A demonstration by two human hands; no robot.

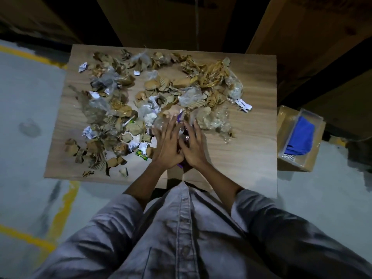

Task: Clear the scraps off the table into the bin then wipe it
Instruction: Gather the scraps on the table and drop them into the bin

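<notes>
A wooden table (251, 150) is strewn with scraps (124, 93): torn cardboard, crumpled white paper, clear plastic wrap and a green wrapper (142, 154). My left hand (167, 143) and my right hand (193, 146) lie side by side at the table's near middle, fingers spread, pressed together around a small bundle of scraps with a purple wrapper (179, 117) showing between them. A blue cloth (301, 138) lies in a clear plastic box (289, 158) to the right of the table. No bin is in view.
The clear box rests on a cardboard carton (281, 115) beside the table's right edge. Large cardboard sheets (302, 27) stand behind the table. The grey floor (26, 97) has yellow painted lines on the left.
</notes>
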